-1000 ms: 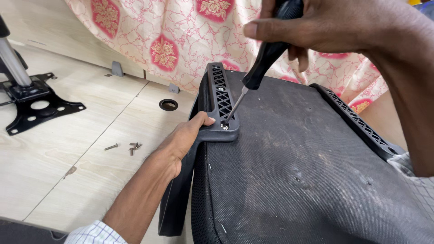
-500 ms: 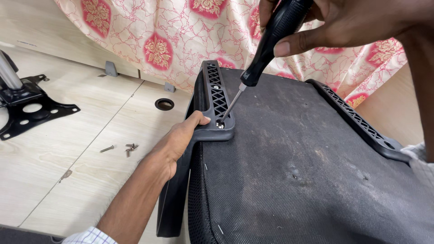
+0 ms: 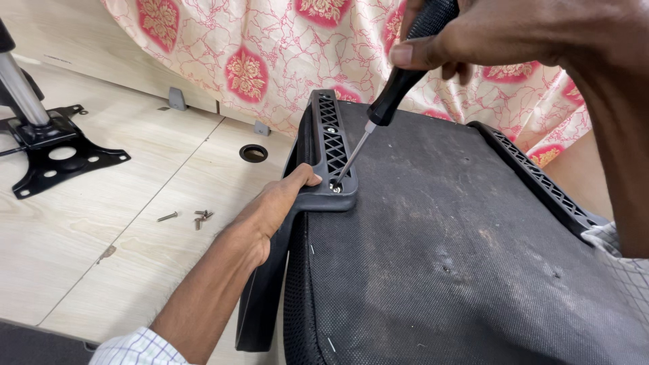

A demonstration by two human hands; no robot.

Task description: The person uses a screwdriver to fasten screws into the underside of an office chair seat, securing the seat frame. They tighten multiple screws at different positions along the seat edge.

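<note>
Shifted slightly lower, the right hand [image 3: 514,40] grips the screwdriver [image 3: 399,88] — tip on the screw [image 3: 335,187] at the seat's left edge — beside the left hand [image 3: 280,203], closed around the armrest bracket [image 3: 329,145].

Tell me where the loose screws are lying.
Head view, left side: the small loose metal screws lie on the pale wooden floor, beside the left hand.

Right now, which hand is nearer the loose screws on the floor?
Left. The left hand grips the black armrest just right of the loose screws; the right hand is up high, holding the screwdriver.
</note>
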